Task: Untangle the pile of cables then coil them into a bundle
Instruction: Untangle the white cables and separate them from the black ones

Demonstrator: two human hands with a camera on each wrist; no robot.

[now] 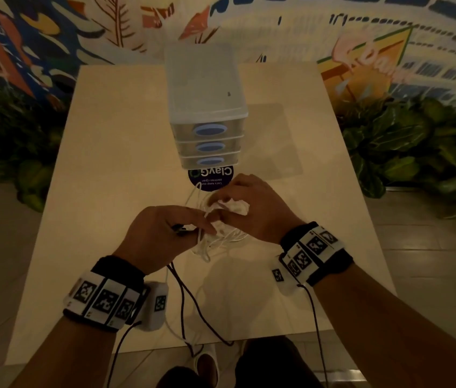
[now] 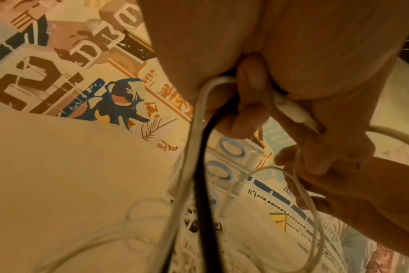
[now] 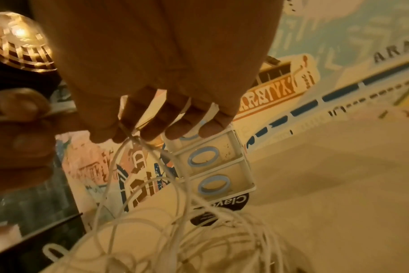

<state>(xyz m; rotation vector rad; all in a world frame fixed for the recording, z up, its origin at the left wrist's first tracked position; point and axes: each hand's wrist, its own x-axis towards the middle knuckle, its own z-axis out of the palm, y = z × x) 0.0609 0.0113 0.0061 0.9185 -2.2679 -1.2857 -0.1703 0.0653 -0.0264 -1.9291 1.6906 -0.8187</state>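
Note:
A tangle of thin white cables (image 1: 221,236) lies on the pale table (image 1: 109,191), in front of the drawer unit. My left hand (image 1: 165,233) grips a white cable (image 2: 194,147) and a black cable (image 2: 202,175) in its curled fingers; the black cable (image 1: 190,298) trails over the near table edge. My right hand (image 1: 249,208) is just right of it, pinching thin white strands (image 3: 131,136) between thumb and fingertips above the loops (image 3: 175,240). The two hands nearly touch over the pile.
A clear three-drawer plastic unit (image 1: 207,113) with blue handles stands mid-table behind the pile. A round dark sticker (image 1: 211,176) lies at its foot. Green plants (image 1: 417,152) flank the table on both sides. Wrist-camera leads hang from both wrists.

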